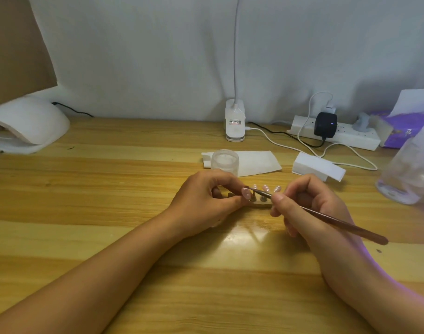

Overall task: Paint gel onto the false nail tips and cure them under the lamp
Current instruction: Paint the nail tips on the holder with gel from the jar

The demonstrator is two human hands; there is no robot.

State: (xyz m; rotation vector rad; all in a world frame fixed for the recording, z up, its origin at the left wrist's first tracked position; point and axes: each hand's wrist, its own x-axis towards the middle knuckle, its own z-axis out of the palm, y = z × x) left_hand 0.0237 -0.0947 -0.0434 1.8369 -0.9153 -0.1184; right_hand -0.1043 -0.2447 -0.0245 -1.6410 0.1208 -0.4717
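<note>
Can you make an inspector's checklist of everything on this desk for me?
Surface: wooden table, with a glare patch near the hands.
Job's things: false nail tips on a small stand; brush; clear jar; white curing lamp, far left.
Clutter: paper towel under the jar, white block, purple tissue pack, clear plastic bottle.
Hands: left hand pinches the held tip in its fingers; right hand grips the brush, bristles at that tip.
Cables: white cable from clip lamp base; power strip with black adapter; black cable behind the curing lamp.
Surroundings: pale wall, brown cardboard top left.
</note>
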